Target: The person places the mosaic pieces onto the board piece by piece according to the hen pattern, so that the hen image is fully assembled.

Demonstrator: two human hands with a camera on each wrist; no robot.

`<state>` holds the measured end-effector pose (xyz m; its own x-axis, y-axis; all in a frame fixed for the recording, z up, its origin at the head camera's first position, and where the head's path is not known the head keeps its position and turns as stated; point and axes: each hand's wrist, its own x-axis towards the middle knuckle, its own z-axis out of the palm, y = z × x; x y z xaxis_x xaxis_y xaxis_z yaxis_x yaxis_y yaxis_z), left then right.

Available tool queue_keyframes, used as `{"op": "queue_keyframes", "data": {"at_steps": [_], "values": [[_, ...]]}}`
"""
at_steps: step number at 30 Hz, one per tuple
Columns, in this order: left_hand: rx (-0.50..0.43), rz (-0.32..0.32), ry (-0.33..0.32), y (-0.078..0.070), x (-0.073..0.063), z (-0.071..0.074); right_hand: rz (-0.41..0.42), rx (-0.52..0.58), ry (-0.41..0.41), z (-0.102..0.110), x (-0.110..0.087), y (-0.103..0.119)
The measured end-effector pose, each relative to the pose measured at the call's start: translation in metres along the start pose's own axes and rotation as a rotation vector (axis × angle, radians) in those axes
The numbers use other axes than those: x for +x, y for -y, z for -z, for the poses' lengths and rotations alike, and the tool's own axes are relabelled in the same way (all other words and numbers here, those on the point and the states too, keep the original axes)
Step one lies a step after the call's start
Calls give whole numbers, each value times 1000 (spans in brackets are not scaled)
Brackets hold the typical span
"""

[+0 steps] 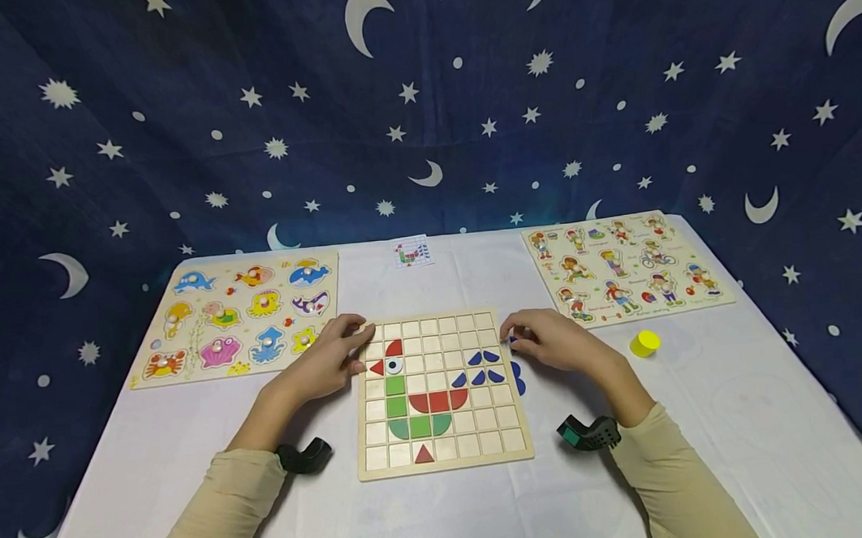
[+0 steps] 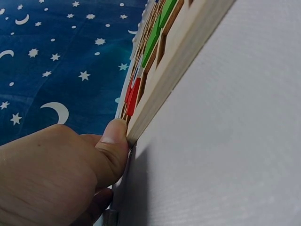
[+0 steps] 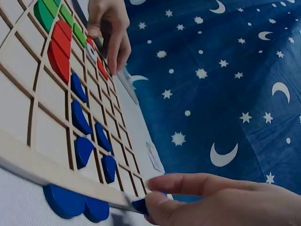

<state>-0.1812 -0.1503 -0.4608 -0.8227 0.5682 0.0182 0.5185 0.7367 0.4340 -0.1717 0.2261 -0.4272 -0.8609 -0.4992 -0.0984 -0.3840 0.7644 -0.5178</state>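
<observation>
A wooden grid board (image 1: 447,468) lies on the table between both hands, with coloured pieces set in it as a bird-like figure. My left hand (image 1: 331,360) rests at the board's upper left edge, the thumb (image 2: 113,133) touching its corner. At the opposite edge my right hand (image 1: 555,342) pinches a dark blue piece (image 3: 139,205) between thumb and index finger, just beside the board; the fingers partly hide it. Several blue pieces (image 1: 478,377) sit in squares on the right side. More blue rounded pieces (image 3: 65,201) lie against the board's right edge.
A small picture card (image 1: 411,252) lies beyond the board. To the left is a sea-animal peg puzzle (image 1: 242,368); to the right, a puzzle with figures (image 1: 605,248). A yellow cylinder (image 1: 645,343) stands right of the right hand. A starry blue cloth (image 1: 423,123) hangs behind.
</observation>
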Motion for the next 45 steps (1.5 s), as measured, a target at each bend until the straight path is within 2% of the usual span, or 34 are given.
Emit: {"op": "queue_keyframes", "data": {"at_steps": [3,12,23,34,45], "values": [[-5,10,9,-1,0,1,43,50,24,0,0,4],[2,-16,-3,-1,-1,2,137,151,89,-6,0,24],[9,-16,-1,1,1,1,290,92,175,-22,6,33],[0,-6,4,1,1,2,289,3,218,-25,6,33],[5,2,17,0,1,2,273,-24,233,-23,5,33]]}}
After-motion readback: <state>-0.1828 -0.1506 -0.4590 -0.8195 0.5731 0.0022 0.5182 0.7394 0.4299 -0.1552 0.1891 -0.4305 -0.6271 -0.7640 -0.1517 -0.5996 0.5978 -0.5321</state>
